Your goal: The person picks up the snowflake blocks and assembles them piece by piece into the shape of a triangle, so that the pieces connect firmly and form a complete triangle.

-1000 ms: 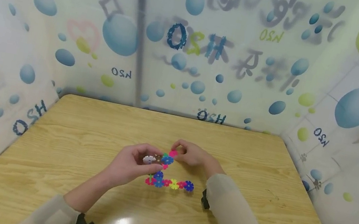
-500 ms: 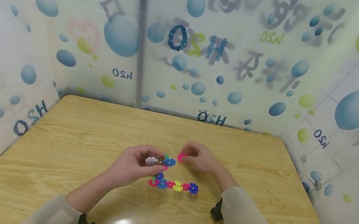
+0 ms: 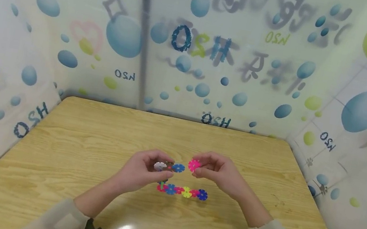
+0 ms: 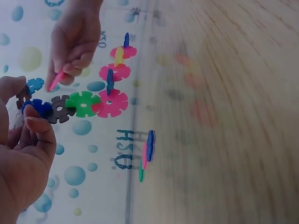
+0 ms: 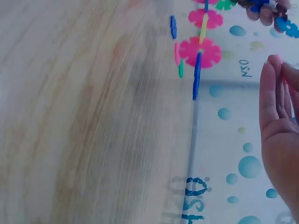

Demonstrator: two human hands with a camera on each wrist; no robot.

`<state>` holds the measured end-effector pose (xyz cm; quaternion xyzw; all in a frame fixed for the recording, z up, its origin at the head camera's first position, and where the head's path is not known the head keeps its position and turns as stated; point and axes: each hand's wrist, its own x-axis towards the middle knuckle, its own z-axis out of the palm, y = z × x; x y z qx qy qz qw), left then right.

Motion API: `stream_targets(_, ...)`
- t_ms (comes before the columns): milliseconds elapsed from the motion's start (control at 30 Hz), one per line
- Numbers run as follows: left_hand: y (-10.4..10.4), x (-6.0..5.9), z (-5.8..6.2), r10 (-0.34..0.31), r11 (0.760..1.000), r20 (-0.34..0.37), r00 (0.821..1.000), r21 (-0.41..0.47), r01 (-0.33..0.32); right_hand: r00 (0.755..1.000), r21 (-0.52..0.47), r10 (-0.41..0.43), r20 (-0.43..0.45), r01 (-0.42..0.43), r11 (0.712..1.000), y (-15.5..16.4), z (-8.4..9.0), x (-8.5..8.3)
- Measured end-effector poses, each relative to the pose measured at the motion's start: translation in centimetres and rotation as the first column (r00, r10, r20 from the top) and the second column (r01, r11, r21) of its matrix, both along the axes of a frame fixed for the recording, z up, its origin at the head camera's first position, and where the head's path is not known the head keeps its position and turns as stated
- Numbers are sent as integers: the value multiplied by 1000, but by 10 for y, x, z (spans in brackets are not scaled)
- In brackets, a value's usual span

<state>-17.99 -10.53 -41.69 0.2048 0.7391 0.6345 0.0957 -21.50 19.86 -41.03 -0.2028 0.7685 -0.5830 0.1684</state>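
My left hand [image 3: 140, 171] holds a linked chain of notched plastic snowflake discs. A white disc [image 3: 160, 166] shows between thumb and fingers, and a blue disc [image 3: 179, 167] sticks out to the right. Below, the chain's other arm runs rightward, with a yellow disc [image 3: 186, 192] and a dark blue end disc [image 3: 202, 195]. The left wrist view shows a grey-brown disc [image 4: 60, 110] and a green disc [image 4: 84, 104] at the bend. My right hand [image 3: 222, 175] pinches a pink disc [image 3: 193, 165], apart from the blue one. Fingers hide some links.
A wooden table [image 3: 100, 128] lies beneath the hands, with printed curtains [image 3: 211, 82] behind and at the sides. In the left wrist view, a blue disc [image 4: 150, 146], a pink disc [image 4: 145, 155] and a green disc [image 4: 141, 171] lie loose on the table.
The right hand has drawn back rightward with the pink disc, whose face has turned toward the head camera. The left hand and chain have shifted slightly right.
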Motion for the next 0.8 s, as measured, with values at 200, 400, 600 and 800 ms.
stream_targets(200, 2, 2, 2, -3, 1000, 0, 1000, -6, 3, 998, -55, 0, 62, 3, 998, 1, 6, 15)
stream_targets(400, 3, 1, 1, -2, 1000, -10, 1000, -23, 2, 998, -105, 25, 50, -20, 994, -1, 7, 19)
stream_targets(600, 3, 0, 1, 0, 999, -36, 999, -52, -2, 998, -108, 35, 51, -30, 994, -3, 6, 19)
stream_targets(800, 4, 0, 1, 4, 997, -49, 999, -74, -7, 997, -135, 17, 73, -7, 991, -6, 7, 22)
